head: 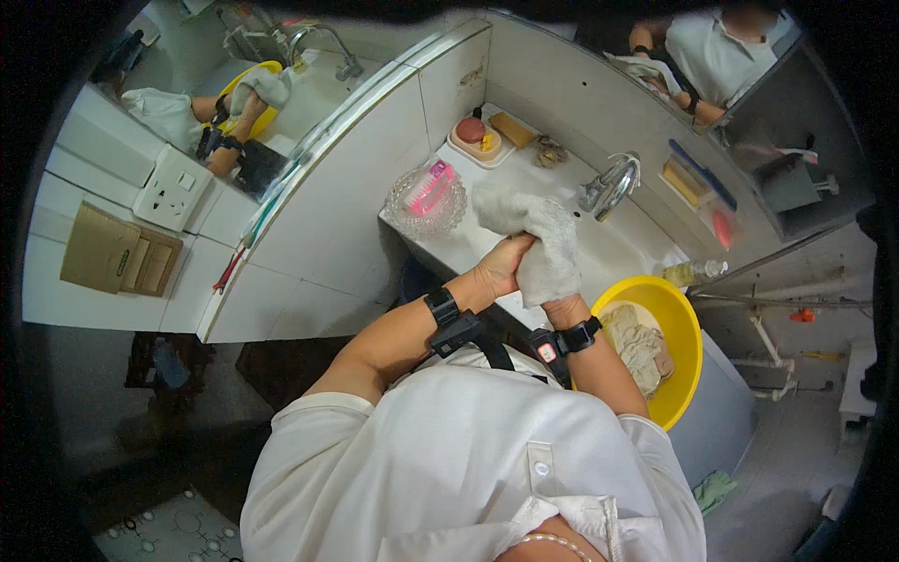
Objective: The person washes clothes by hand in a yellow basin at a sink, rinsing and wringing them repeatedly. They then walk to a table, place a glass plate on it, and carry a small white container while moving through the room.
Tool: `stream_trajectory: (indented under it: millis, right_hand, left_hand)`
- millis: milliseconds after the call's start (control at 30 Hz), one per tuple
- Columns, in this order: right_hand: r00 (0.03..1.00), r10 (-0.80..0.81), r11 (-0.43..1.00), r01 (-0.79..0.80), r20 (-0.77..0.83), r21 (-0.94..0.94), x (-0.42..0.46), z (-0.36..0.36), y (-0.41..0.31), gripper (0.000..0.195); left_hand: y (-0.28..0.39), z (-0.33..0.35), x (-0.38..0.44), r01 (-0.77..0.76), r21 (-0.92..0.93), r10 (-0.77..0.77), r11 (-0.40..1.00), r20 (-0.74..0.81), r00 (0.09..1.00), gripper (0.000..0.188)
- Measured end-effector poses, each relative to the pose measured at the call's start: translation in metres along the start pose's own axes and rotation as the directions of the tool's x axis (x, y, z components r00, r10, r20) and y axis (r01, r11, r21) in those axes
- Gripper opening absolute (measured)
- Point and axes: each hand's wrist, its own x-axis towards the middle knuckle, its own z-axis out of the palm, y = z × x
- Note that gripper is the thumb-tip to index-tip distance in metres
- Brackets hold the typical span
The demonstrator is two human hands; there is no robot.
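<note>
My left hand (507, 261) is closed around the side of a damp-looking white cloth (551, 242), its thumb pressing into the fabric. The cloth is bunched, with one end flopping to the left over the white washbasin (618, 246). From the right, my right hand (564, 309) meets the lower end of the same cloth; its fingers are hidden by the fabric. Both hands are raised in front of the basin's near edge. A chrome faucet (612, 185) stands beyond the cloth, and no water is seen running from it.
A yellow basin (692, 351) with wet beige fabric (635, 344) sits beside my right forearm. Left on the counter are a glass bowl (404, 214) with a pink brush (430, 190) and a soap dish (495, 158). A pump bottle (692, 272) is at right; mirrors rise behind.
</note>
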Motion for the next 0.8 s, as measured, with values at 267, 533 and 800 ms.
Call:
stream_trajectory:
  millis: [267, 533, 800]
  right_hand:
    - [0.974, 0.2, 0.961, -0.216, 0.103, 0.175, -0.038, 0.034, 0.021, 0.04]
    - [0.663, 0.342, -0.577, -0.41, 0.666, 0.706, -0.102, 0.071, 0.107, 0.028]
    - [0.321, 0.594, -0.407, -0.671, 0.737, 0.62, -0.069, 0.023, 0.017, 0.032]
  left_hand:
    - [-0.03, -0.01, -0.007, -0.208, 0.231, 0.275, 0.951, -0.317, 0.908, 0.02]
    - [-0.038, -0.065, -0.066, 0.286, 0.713, 0.087, 0.641, -0.437, 0.895, 0.049]
    - [0.092, -0.115, -0.095, 0.439, 0.846, 0.557, -0.303, -0.217, 0.802, 0.034]
